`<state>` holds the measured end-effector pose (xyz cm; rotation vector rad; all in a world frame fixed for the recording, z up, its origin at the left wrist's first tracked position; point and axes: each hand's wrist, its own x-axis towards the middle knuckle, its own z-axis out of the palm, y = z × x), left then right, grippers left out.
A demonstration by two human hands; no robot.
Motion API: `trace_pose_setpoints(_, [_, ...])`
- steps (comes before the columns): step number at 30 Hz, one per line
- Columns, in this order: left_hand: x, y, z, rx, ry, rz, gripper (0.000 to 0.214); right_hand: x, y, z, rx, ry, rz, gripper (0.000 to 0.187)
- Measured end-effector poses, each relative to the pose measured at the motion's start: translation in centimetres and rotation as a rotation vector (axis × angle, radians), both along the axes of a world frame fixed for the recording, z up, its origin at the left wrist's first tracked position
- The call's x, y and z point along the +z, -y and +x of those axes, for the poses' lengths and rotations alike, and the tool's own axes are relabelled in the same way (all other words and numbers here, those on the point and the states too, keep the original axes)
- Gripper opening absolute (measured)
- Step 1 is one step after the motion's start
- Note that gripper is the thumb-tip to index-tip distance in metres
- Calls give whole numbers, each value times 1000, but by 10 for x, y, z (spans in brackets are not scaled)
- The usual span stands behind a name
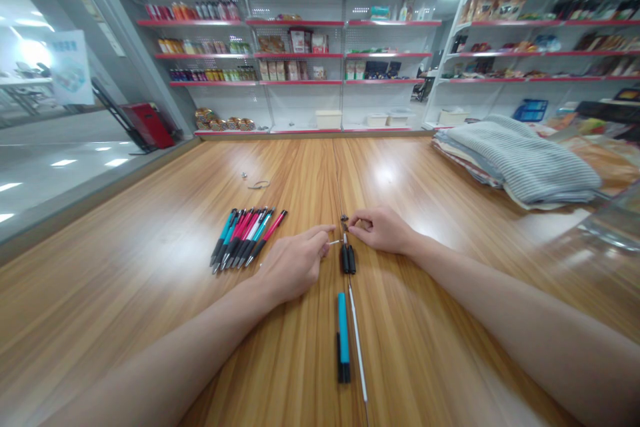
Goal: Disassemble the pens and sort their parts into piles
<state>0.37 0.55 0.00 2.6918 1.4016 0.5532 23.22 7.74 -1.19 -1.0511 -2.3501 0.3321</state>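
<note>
My left hand (pixel 295 263) is beside a small group of pen parts, its index finger stretched out. A short, thin, pale piece (pixel 334 242) sticks out from between its thumb and curled fingers. Across from it, my right hand (pixel 383 230) has its fingertips pinched close to small dark parts (pixel 344 218); what they hold, if anything, is too small to make out. Two black pen grips (pixel 345 259) lie side by side between the hands. Nearer to me are a blue pen barrel (pixel 343 330) with a black end and a long white refill (pixel 357 347).
Several blue, red and white pens (pixel 247 237) lie in a row on the left. Behind them are a thin loop (pixel 259 185) and a tiny metal piece (pixel 245 175). Folded striped cloth (pixel 530 153) is stacked at the right. Stocked shelves (pixel 300 23) stand beyond the table.
</note>
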Motion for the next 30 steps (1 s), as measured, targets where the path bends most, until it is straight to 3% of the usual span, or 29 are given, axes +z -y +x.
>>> trace_pose_setpoints(30, [5,-4,-1,-15,-59,-26,21,-2,-2,0,50,-8,6,20])
